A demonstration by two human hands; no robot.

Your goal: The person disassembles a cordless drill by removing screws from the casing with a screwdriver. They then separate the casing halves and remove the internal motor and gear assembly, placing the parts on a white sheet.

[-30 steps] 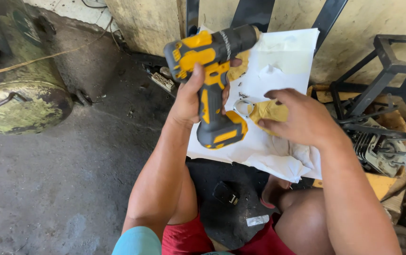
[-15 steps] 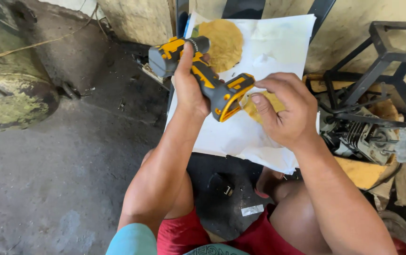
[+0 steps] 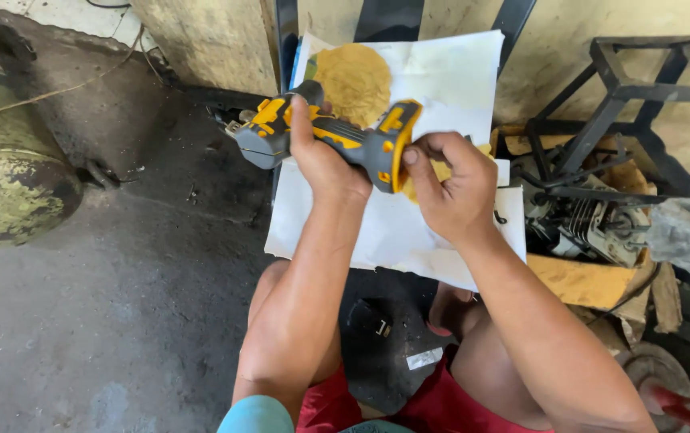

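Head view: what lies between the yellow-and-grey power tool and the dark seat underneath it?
White paper sheets lie spread there, with a round tan disc on them, as the head view shows. The left hand grips the power tool above them; the right hand touches its base.

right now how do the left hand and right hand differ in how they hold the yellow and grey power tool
The left hand wraps round the middle grip of the power tool; the right hand takes only its yellow base end. The left hand's fingers curl over the top, while the right hand's thumb presses the end and its fingers also hold a yellowish piece. Both hands are bare and hold the tool over the white paper.
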